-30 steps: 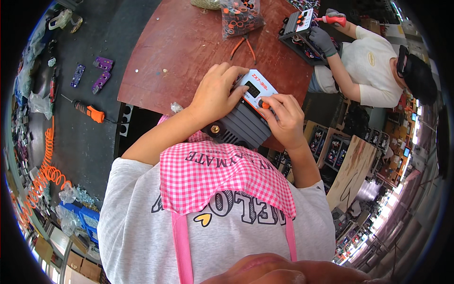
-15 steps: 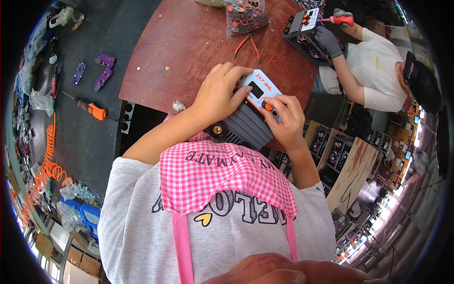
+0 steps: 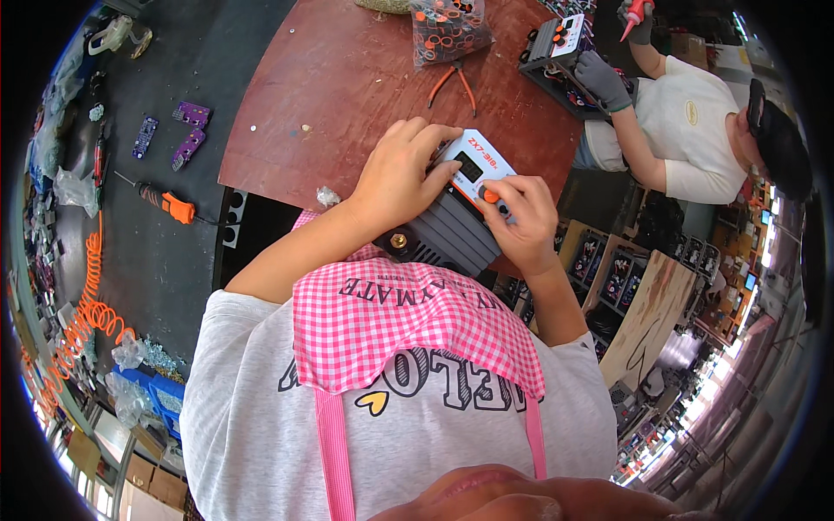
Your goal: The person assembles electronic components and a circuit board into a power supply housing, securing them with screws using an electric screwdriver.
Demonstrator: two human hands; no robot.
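A welding machine (image 3: pixel 460 227) with a dark grey ribbed housing, a white front panel (image 3: pixel 486 149) and a small dark display stands tilted at the table edge, close to my apron. My left hand (image 3: pixel 408 169) holds the panel's left edge, fingers over the far edge and thumb beside the display. At the panel's near right corner, my right hand (image 3: pixel 524 217) pinches an orange and black knob (image 3: pixel 489 193) between thumb and fingers. A brass socket (image 3: pixel 398 240) shows on the machine's left end. My right palm hides part of the housing.
Orange-handled pliers (image 3: pixel 453 87) and a bag of knobs (image 3: pixel 447 35) lie on the red table (image 3: pixel 321 95). Across it, a gloved co-worker (image 3: pixel 704 130) holds a red bottle (image 3: pixel 636 17) near another machine (image 3: pixel 552 65). Left, an electric screwdriver (image 3: pixel 165 201) lies near purple circuit boards (image 3: pixel 187 143).
Both my hands stay at the panel; my right fingers have shifted slightly at the knob. The co-worker's red bottle has lifted away from the other machine and now points downward.
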